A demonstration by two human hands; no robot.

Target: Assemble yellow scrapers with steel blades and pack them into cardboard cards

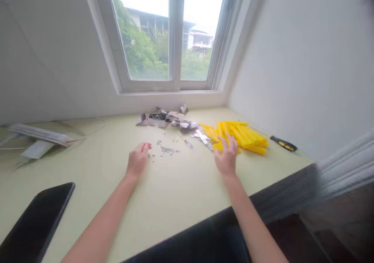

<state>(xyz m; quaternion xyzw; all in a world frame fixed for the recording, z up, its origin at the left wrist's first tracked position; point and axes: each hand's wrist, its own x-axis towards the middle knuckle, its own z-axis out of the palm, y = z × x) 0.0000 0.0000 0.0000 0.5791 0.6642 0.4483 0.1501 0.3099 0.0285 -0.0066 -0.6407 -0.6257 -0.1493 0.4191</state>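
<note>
My left hand point(138, 158) rests on the pale green table just left of a scatter of small silver nuts point(167, 150). Its fingers are curled together, and whatever they may hold is too small to make out. My right hand point(227, 154) has its fingers apart at the near left edge of a pile of yellow strips point(244, 135); nothing is seen gripped in it. Between the hands, beyond the nuts, lies a small screwdriver point(185, 140). A white flat piece point(202, 135) is beside the yellow pile.
Torn dark and silver packaging point(157, 118) lies near the window. A black-and-yellow handled tool point(283, 143) is at the right. White strips point(41, 134) with a cable and a black flat device point(36, 222) are at the left. The table point(169, 200) ends at the lower right.
</note>
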